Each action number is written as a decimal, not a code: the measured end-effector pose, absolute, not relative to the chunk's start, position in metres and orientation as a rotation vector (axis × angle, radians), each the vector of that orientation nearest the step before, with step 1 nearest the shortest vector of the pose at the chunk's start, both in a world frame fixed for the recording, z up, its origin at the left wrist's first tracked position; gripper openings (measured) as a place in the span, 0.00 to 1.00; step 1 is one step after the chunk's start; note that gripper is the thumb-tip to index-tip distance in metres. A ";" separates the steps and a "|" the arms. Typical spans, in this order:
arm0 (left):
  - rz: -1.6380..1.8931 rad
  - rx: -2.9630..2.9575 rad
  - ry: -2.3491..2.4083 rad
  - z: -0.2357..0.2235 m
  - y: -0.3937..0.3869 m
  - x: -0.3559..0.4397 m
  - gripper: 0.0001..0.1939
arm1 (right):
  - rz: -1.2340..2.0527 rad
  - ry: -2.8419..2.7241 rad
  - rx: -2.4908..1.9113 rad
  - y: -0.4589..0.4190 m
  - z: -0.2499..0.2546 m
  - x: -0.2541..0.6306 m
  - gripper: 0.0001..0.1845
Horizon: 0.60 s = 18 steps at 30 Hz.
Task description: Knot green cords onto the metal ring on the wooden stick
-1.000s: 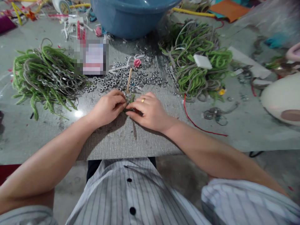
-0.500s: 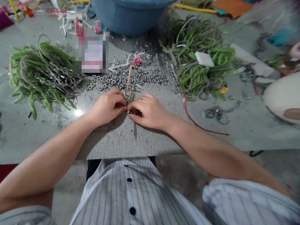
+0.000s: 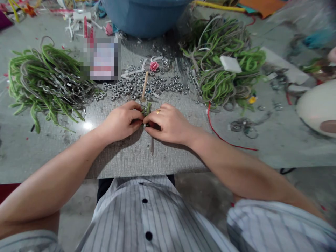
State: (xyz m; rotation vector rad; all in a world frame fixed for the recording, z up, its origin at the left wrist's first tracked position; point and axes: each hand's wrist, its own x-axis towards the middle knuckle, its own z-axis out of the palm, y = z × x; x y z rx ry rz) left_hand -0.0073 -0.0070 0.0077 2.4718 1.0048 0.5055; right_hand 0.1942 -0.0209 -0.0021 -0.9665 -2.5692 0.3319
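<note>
My left hand (image 3: 124, 119) and my right hand (image 3: 168, 122) meet fingertip to fingertip over the table's front part. Both pinch a short green and grey cord (image 3: 148, 107), mostly covered by the fingers. A small shiny metal piece (image 3: 146, 125) shows between the fingertips. From under my right hand a grey cord end (image 3: 152, 146) lies toward the table edge. Just beyond the fingers a thin wooden stick (image 3: 145, 85) points away from me. Several metal nuts (image 3: 123, 91) are spread behind it.
A bundle of green and grey cords with metal chains (image 3: 47, 80) lies left, a looser cord heap (image 3: 225, 77) right. A blue tub (image 3: 147, 17) stands at the back. A red string (image 3: 223, 138) and a cream rounded object (image 3: 317, 108) are at right.
Both hands stay together at nearly the same spot, with a slight shift of the fingers. The small metal piece between the fingertips shows more clearly. The view has shifted slightly.
</note>
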 end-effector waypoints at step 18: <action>0.347 2.440 1.022 0.013 -0.007 -0.006 0.12 | 0.316 -2.486 -1.066 -0.021 -0.004 0.194 0.08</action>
